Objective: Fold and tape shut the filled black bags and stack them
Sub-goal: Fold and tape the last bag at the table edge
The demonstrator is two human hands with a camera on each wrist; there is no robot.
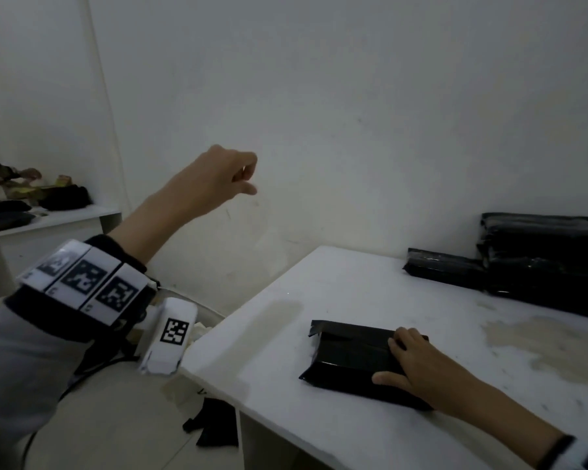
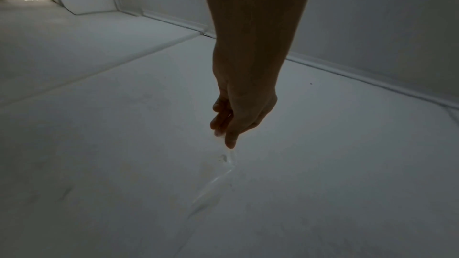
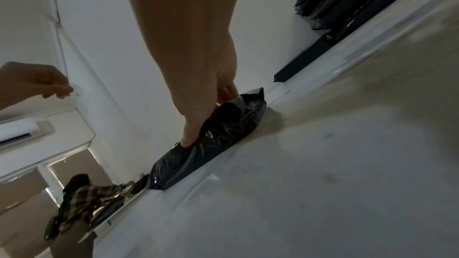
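The right hand (image 1: 418, 364) rests on a folded black bag (image 1: 350, 357) lying flat near the front of the white table (image 1: 319, 418), fingers laid over its folded top and thumb pressed against its near side. The left hand (image 1: 218, 181) is raised off to the left near the wall (image 1: 353, 96), thumb and fingertips pinching the end of a clear strip of tape (image 2: 218, 178) that is only faintly visible. At the table's far right, against the wall, sits a stack of bags (image 1: 543, 256), with one more bag (image 1: 445, 268) lying just beside it.
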